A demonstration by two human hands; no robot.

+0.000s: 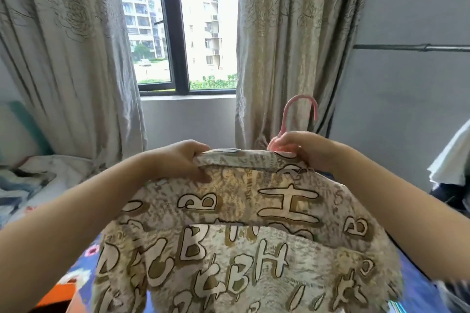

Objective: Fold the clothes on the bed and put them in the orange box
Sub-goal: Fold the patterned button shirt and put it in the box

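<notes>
I hold the shirt (241, 236) up in front of me, my left hand (178, 160) on the left of its collar, my right hand (312, 152) on the right, where the hanger (300, 114) rises above. Below lies the bed (417, 284), the orange box (57, 295) at near left. The window (178, 28) stands far behind between the curtains (287, 46). A rail (412, 47) runs far right.

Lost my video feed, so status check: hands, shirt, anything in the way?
Left hand grips collar of beige letter-print shirt. Right hand holds pink plastic hanger. Shirt held up, unfolded, hanger still inside.
</notes>
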